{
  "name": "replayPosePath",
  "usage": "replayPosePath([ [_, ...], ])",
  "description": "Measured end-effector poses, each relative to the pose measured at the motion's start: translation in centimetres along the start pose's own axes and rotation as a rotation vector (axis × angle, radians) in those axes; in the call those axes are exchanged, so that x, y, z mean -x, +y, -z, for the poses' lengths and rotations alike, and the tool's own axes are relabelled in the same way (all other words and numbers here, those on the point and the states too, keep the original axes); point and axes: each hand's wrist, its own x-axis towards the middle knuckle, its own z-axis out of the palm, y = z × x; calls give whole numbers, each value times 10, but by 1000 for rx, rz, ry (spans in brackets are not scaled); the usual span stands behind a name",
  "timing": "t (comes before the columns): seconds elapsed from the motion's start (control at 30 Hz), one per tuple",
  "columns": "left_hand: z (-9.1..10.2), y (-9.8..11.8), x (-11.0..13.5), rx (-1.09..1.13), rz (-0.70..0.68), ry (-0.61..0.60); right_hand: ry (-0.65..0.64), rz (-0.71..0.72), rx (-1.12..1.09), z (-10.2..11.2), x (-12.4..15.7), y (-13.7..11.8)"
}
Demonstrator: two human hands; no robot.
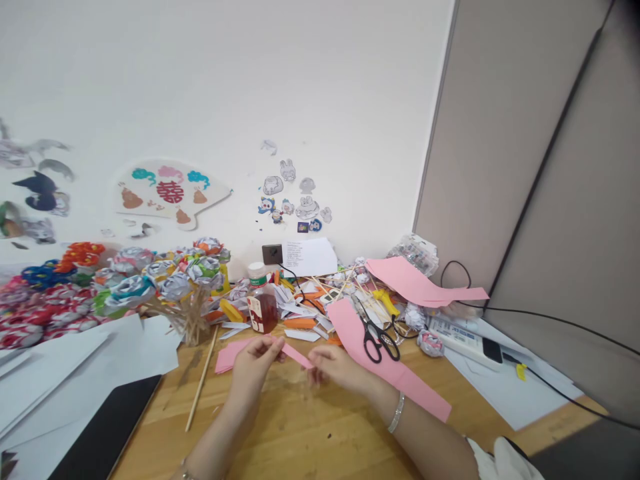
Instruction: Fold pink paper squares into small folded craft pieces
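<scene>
My left hand (255, 363) and my right hand (333, 368) both pinch a narrow pink paper strip (299, 356) just above the wooden table (300, 427). The strip runs between the two hands, left end at my left fingertips, right end at my right fingers. A bracelet circles my right wrist. Behind my left hand lies another pink paper piece (230, 357). A long pink sheet (395, 373) lies flat to the right of my right hand, with black-handled scissors (375, 333) on it.
A brown bottle with a white cap (261, 303) stands behind the hands. Paper flowers on sticks (165, 280) fill the left. A wooden skewer (201, 380), white sheets (100, 353), a dark tablet (107, 430), a power strip (467, 340) and cables lie around.
</scene>
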Motion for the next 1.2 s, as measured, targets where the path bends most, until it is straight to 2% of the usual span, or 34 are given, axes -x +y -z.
replayPosePath([
  [0.07, -3, 0, 2, -8, -18, -23, -48, -3, 19, -5, 1, 0],
  [0.23, -4, 1, 3, 7, 12, -30, -63, 25, -5, -9, 2, 1],
  [0.37, -5, -1, 4, 13, 10, -16, -156, -8, -16, -8, 2, 1],
  [0.5, -7, -1, 5, 4, 23, -18, -188, -49, -35, -9, 2, 1],
  [0.83, -9, 0, 6, 0, 41, -63, -78, -32, 77, -10, 1, 7],
  [1.0, -15, -5, 8, 8, 98, -142, 25, -15, 89, -7, -1, 14],
  [1.2, -19, -7, 14, 34, 123, -209, 26, -27, 94, -8, -1, 12],
])
